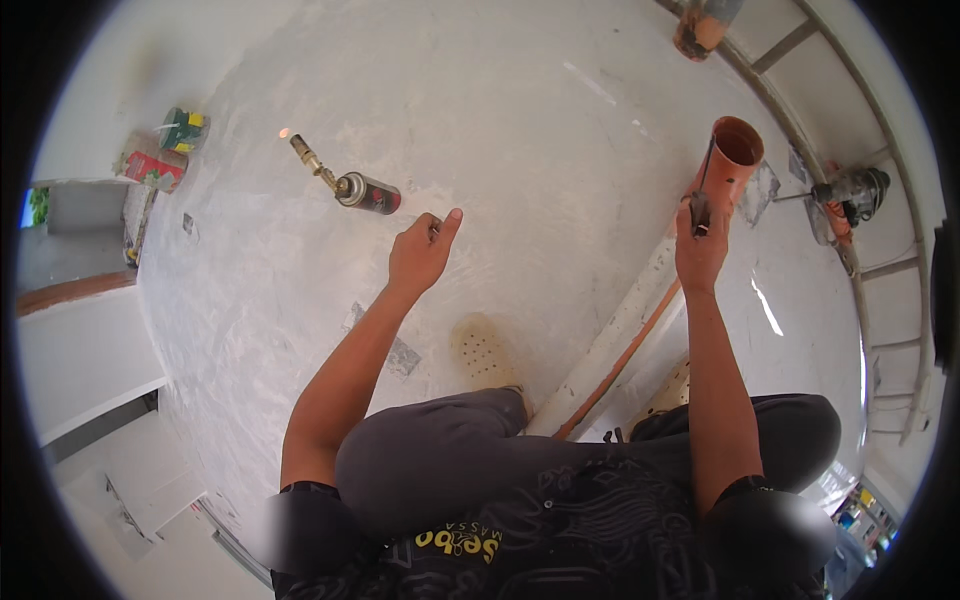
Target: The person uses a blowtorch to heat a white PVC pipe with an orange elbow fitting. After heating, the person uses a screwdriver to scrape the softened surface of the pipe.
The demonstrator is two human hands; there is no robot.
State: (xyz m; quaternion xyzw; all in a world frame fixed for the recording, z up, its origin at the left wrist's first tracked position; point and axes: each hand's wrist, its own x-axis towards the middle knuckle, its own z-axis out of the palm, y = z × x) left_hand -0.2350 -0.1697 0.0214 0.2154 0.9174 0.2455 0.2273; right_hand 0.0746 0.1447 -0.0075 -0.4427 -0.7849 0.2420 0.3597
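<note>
My right hand is closed round a slim, dark tool, its thin end pointing away along the side of an orange plastic pipe. The pipe's open mouth faces up at the far end, and a small dark hole shows in its wall. I cannot tell what kind of tool it is. My left hand hovers over the floor with curled fingers and the thumb sticking out; whatever is in them, if anything, is hidden. Beyond it a gas torch with a brass nozzle lies on its side, an orange glow at the tip.
A long whitish length with an orange strip runs between my feet. At the right lies a power drill near a ladder-like frame. Another orange pipe piece is at the top. Cans stand far left.
</note>
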